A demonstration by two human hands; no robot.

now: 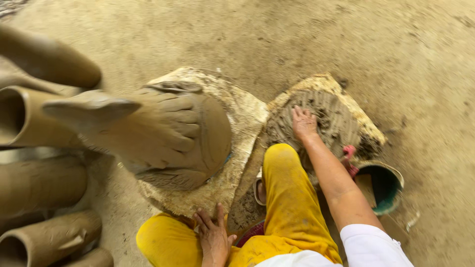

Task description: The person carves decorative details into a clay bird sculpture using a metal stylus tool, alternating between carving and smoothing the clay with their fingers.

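Observation:
My right hand (303, 122) reaches forward and presses, fingers spread, into a mound of wet grey clay (329, 116) scored with finger grooves, lying on a pale sack. My left hand (213, 236) rests open on my yellow-trousered knee (168, 240), next to the edge of a pale board (237, 113). On that board stands a large unfired clay figure (163, 131) with scale-like ridges and a pointed spout toward the left.
Several unfired clay pots (34, 183) lie stacked at the left edge. A green bucket (388, 185) sits on the dirt floor by my right arm, with a red rag (350, 158) beside it. My sandalled foot (260, 190) shows between the boards.

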